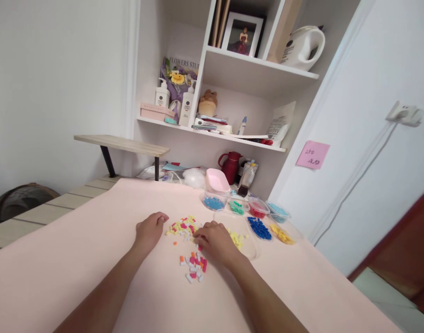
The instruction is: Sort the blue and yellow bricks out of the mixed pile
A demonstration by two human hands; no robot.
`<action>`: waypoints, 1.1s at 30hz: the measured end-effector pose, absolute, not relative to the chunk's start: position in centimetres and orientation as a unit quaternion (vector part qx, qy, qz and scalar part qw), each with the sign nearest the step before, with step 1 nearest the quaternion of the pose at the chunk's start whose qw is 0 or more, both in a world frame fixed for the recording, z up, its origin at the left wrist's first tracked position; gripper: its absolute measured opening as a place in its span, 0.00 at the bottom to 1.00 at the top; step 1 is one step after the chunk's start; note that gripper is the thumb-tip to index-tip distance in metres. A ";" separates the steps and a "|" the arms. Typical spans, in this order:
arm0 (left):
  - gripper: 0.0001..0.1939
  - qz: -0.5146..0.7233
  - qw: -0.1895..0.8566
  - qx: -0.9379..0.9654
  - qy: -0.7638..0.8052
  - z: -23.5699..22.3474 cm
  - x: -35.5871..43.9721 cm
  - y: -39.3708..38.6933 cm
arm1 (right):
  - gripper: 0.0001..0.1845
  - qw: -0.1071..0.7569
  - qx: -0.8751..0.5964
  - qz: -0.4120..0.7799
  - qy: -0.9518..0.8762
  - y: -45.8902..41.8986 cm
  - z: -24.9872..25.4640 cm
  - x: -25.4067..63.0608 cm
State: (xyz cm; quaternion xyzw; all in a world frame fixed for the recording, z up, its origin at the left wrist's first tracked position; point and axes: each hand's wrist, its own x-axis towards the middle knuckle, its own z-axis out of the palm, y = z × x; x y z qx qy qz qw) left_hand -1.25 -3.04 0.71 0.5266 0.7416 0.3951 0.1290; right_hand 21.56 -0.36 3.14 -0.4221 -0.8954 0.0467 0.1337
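A mixed pile of small yellow, pink and white pieces [184, 226] lies on the pink table cover between my hands. My left hand [150, 230] rests just left of it, fingers curled in, and whatever they hold is hidden. At the pile's right edge, my right hand [215, 238] reaches down with bent fingers close together; I cannot make out what is between the tips. Nearer to me is a smaller group of white, pink and orange pieces [194, 267]. Yellow pieces [237, 238] on a clear lid or tray [254, 252] show behind my right hand.
Clear tubs hold blue [214, 203], green [237, 207], red [258, 209] and light blue [278, 210] pieces. Dark blue pieces [259, 228] and yellow-orange pieces [282, 234] sit at right. A pink container [218, 180] and red jug [230, 166] stand behind.
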 end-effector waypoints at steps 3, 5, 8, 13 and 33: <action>0.15 0.394 0.128 0.526 0.743 0.7 -1.3 -3.0 | 0.14 0.135 -0.412 0.021 -0.901 -0.5 3.1 20.9; 0.15 0.393 0.128 0.527 0.743 0.7 -1.3 -3.0 | 0.11 0.134 -0.409 0.004 -0.903 -0.7 3.1 20.5; 0.15 0.390 0.130 0.530 0.742 0.7 -1.4 -3.0 | 0.07 0.146 -0.401 0.011 -0.904 -0.7 3.2 20.2; 0.16 0.387 0.133 0.531 0.742 0.9 -1.4 -3.2 | 0.06 0.271 -0.397 0.077 -0.873 0.7 3.9 22.4; 0.14 0.386 0.153 0.539 0.733 0.8 -2.5 -2.1 | 0.10 0.283 -0.586 0.145 -0.745 3.3 5.1 30.5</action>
